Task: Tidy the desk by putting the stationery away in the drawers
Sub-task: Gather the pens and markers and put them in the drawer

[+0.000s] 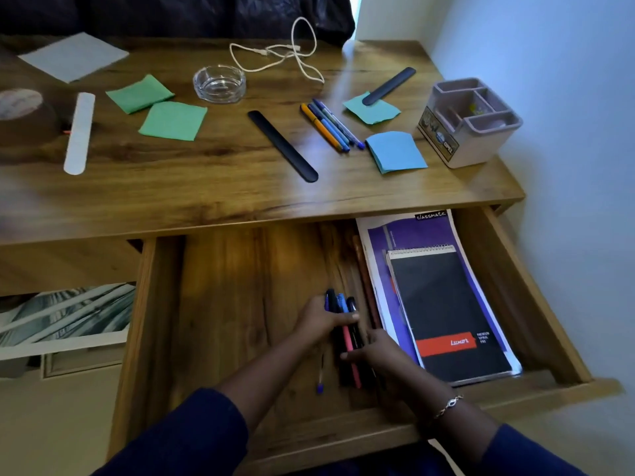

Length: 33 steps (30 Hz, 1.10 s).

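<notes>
Low in the middle of the frame, inside the open drawer (223, 304), our left hand (319, 321) and right hand (379, 352) sit close together, both gripping one bundle of pens (347, 333), though the right's hold is blurred. We should lay the bundle flat beside the notebooks (446, 304), then release both ends together so none roll. More pens (331, 127) wait on the desk (206, 187), above centre.
</notes>
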Each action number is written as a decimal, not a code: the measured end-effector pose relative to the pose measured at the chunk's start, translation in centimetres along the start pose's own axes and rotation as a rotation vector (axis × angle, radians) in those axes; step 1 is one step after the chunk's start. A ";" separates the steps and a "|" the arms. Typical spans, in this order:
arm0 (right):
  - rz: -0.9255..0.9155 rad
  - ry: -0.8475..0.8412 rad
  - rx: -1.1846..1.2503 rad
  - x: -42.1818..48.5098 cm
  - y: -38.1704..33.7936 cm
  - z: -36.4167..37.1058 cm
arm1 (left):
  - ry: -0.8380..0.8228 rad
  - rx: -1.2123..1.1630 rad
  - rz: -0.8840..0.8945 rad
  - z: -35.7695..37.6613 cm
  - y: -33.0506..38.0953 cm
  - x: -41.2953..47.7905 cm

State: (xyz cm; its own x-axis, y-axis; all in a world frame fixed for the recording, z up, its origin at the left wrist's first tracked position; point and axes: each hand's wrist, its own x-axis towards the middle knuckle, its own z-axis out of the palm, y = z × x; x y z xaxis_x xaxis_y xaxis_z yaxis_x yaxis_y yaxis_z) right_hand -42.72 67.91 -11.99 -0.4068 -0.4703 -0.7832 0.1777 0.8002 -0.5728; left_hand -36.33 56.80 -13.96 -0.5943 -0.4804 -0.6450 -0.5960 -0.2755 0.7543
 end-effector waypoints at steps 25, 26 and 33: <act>-0.157 0.240 -0.899 -1.7 0.4 -1.7 | -0.026 1.293 0.468 -2.8 -0.6 -1.7; -0.166 0.231 -0.899 -1.7 0.3 -1.6 | -0.015 1.297 0.473 -2.6 -0.8 -1.8; -0.226 0.239 -0.954 -1.4 -0.3 -0.8 | -0.074 1.234 0.494 -2.8 -1.6 -2.7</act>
State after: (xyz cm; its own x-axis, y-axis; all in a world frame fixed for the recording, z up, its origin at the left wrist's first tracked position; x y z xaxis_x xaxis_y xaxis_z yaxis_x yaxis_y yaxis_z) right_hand -42.93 68.65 -10.55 -0.5300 -0.6442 -0.5514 -0.6741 0.7146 -0.1869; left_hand -32.31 56.23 -13.12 -0.8926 -0.2542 -0.3725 -0.3833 0.8628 0.3297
